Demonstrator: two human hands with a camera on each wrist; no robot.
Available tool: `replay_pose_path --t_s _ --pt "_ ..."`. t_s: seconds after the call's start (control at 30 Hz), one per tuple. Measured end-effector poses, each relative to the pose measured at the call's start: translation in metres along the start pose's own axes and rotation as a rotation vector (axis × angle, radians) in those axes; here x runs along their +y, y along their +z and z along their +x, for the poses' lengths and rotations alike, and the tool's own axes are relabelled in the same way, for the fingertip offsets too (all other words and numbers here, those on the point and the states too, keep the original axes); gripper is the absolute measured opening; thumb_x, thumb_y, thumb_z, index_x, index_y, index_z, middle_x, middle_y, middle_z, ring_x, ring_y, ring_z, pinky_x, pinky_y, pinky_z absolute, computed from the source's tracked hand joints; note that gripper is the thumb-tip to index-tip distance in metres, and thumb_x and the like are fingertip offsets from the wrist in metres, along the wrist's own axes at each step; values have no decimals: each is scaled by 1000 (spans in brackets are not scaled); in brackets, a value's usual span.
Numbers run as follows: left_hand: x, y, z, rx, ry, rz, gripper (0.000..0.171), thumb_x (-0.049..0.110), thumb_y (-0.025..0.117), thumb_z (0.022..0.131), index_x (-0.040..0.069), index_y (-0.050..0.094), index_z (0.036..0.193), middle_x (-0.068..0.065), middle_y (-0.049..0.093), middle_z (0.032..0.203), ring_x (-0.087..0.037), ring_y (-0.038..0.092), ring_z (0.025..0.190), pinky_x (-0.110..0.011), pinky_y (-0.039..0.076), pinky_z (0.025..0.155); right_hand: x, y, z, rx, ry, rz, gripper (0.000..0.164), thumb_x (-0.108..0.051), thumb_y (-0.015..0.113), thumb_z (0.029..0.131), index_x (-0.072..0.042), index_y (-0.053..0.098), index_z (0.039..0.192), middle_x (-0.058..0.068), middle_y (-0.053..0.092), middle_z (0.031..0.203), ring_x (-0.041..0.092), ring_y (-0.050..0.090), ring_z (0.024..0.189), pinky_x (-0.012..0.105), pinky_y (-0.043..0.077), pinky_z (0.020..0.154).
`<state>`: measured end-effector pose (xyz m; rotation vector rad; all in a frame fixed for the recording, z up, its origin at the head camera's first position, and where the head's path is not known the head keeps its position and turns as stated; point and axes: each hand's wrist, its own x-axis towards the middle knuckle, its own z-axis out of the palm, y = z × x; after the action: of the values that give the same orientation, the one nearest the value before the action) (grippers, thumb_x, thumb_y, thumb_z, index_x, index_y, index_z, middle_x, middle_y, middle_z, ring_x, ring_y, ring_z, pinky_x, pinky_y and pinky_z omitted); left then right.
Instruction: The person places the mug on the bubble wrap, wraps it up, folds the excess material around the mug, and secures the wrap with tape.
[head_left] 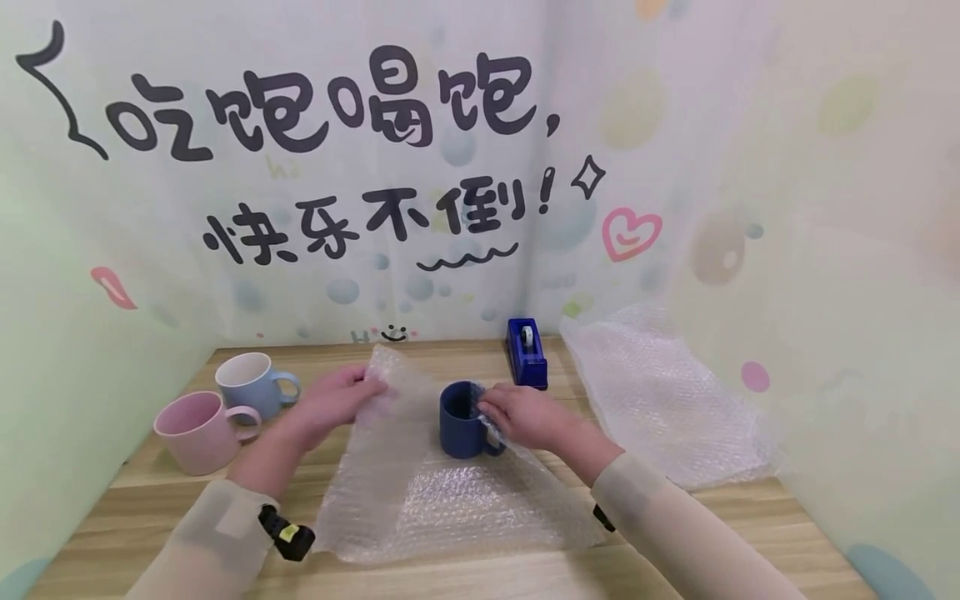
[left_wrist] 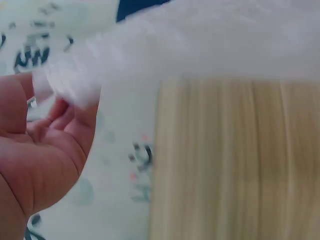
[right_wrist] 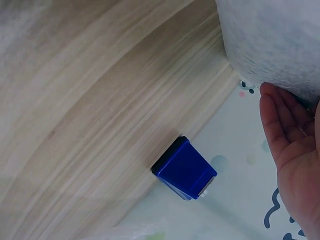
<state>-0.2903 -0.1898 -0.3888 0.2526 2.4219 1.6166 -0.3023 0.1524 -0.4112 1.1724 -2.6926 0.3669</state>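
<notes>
A dark blue mug [head_left: 460, 429] stands upright on a sheet of bubble wrap [head_left: 465, 508], its handle to the right. My left hand [head_left: 335, 395] pinches the sheet's left side and holds it raised off the table; the left wrist view shows the wrap [left_wrist: 200, 45] between thumb and fingers. At the mug's right rim, my right hand [head_left: 522, 414] holds the sheet's other side, folded up against the mug and partly covering its handle. In the right wrist view, the fingers [right_wrist: 285, 112] lie against the raised wrap [right_wrist: 275, 50].
A pink mug [head_left: 197, 442] and a light blue mug [head_left: 251, 387] stand at the left of the wooden table [head_left: 420, 579]. Behind the right hand sits a blue tape dispenser [head_left: 527, 354]. Another bubble wrap sheet [head_left: 667, 400] lies at the right, against the wall.
</notes>
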Motion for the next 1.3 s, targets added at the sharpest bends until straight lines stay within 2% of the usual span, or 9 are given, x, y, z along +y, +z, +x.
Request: replay_pose_path --t_s 0.13,0.33,0.47,0.57,0.7,0.8,1.0,1.1,1.3 --pt "22 27 1 -79 98 -27 29 28 67 110 1 65 119 -2 72 96 -15 65 85 -34 62 75 -1 0 0 -1 6 1 25 -23 54 116 -10 75 118 1 74 105 15 71 92 39 63 86" --pt "31 57 5 -113 213 93 25 28 63 112 3 64 113 -4 67 95 -17 62 84 -44 64 71 -2 0 1 9 4 2 24 -23 55 116 -10 75 117 1 74 104 15 71 91 39 63 84" --pt "27 63 7 -122 226 152 34 37 55 115 8 71 123 -7 73 108 -18 65 94 -38 59 76 0 2 1 21 -7 2 23 -23 55 116 -10 75 114 1 73 100 16 70 88 38 62 81" --pt "21 64 8 -143 265 192 38 32 46 118 11 72 137 -10 75 128 -24 68 112 -44 60 88 1 3 1 30 -26 -9 19 -19 56 115 -9 73 113 4 73 100 20 72 90 41 63 84" --pt "12 66 11 -176 450 412 39 13 46 116 10 68 148 -13 69 149 -37 64 137 -61 52 116 1 4 1 23 -40 -23 16 -16 56 114 -9 70 114 6 73 103 24 75 97 44 64 90" --pt "8 70 12 -170 554 608 44 9 47 114 12 64 154 -12 65 156 -39 57 145 -63 42 125 1 3 0 9 -34 -13 17 -17 55 114 -9 70 115 5 72 102 22 73 93 42 63 87" --pt "10 77 17 -181 470 717 52 14 41 111 20 61 159 -8 65 148 -30 55 129 -54 49 113 1 3 0 16 -14 8 20 -17 54 115 -9 72 120 4 73 107 21 73 98 41 63 90" --pt "12 80 21 -196 455 749 51 15 40 109 16 68 152 -8 65 140 -27 53 121 -50 50 104 2 4 0 8 -4 7 22 -18 54 116 -10 73 121 4 75 110 21 74 102 42 63 92" --pt "13 83 27 -211 472 779 44 16 42 109 8 77 134 -9 67 134 -29 54 119 -50 50 104 1 5 0 15 -29 -7 23 -18 53 116 -10 74 120 4 76 112 22 75 104 42 63 94"
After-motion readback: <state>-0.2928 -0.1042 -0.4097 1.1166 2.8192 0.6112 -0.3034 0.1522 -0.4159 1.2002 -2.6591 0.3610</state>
